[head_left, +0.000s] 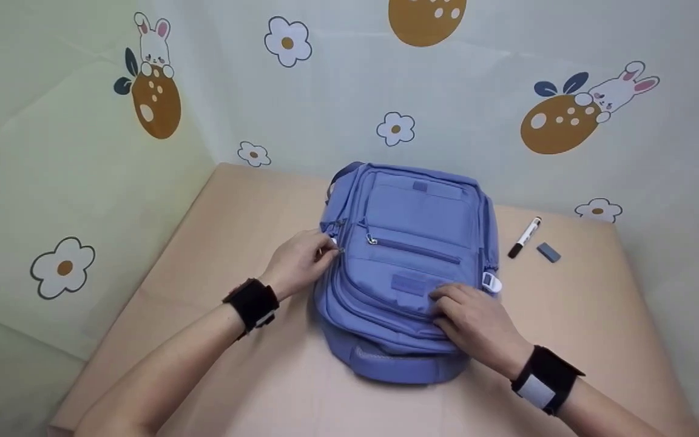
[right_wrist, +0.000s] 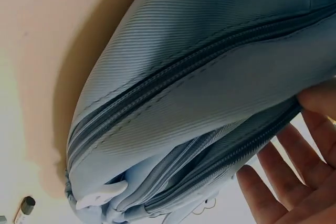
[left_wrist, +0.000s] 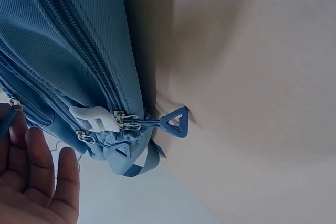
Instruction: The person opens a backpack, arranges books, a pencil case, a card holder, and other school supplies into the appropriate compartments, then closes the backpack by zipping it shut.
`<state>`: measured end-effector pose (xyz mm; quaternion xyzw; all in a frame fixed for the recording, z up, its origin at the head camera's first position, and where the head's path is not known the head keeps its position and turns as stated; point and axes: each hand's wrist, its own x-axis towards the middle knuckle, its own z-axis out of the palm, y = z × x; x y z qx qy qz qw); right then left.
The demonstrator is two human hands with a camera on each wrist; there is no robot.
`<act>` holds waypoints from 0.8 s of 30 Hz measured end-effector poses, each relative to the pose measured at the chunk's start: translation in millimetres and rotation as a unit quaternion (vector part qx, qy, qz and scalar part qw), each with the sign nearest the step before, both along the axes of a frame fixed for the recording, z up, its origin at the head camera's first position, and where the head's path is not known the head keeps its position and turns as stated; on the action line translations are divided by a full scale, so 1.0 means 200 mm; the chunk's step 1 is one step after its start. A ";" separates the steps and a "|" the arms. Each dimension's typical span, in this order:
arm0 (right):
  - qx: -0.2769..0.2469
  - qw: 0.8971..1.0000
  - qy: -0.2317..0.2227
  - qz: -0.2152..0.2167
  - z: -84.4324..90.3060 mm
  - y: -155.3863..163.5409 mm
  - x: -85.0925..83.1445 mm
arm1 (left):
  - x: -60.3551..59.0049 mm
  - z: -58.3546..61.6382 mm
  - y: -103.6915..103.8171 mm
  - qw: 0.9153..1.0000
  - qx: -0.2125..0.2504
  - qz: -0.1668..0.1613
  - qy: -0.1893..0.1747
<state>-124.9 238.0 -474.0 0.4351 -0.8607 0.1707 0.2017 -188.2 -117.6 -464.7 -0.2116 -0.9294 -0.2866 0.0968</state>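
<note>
A blue-purple backpack lies front side up on the table, its carry handle toward me. At its left side my left hand pinches a zipper pull between thumb and fingers, just below the metal slider. Two more pulls with triangular ends, one of them a dangling zipper pull, hang near a white buckle. My right hand grips the edge of the front pocket, thumb on top. Along that pocket, the two zipper edges stand apart with a dark gap between.
Right of the backpack lie a black-and-white marker and a small grey-blue eraser-like block. Another white buckle sits on the bag's right side. A patterned cloth wall stands behind the table.
</note>
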 end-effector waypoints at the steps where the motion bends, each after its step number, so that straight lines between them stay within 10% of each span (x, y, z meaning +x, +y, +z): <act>1: -0.003 1.000 0.001 -0.001 0.00 0.00 0.00 | 0.00 0.00 0.00 1.000 -0.001 0.001 0.001; 24: -0.033 0.999 0.021 -0.018 0.01 -0.01 0.01 | 0.25 0.08 0.08 0.997 -0.037 -0.063 0.034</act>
